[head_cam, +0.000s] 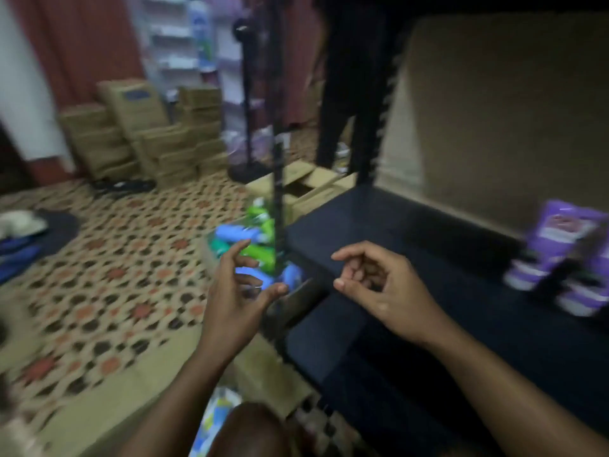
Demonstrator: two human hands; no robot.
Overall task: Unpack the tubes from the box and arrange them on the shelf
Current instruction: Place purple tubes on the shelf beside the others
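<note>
The view is motion-blurred. An open cardboard box (211,255) on the floor holds several green and blue tubes (260,225). My left hand (237,295) hovers over the box with fingers spread and holds nothing. My right hand (375,285) hangs above the front of the dark shelf board (412,242), fingers loosely curled, empty. Purple tubes (566,255) stand on the shelf at the right.
A black shelf upright (280,192) rises between box and shelf. Another open carton (309,189) sits behind it. Stacked brown cartons (141,133) line the back left. A person's dark legs (349,94) stand behind the shelf. Patterned carpet (115,258) covers the floor.
</note>
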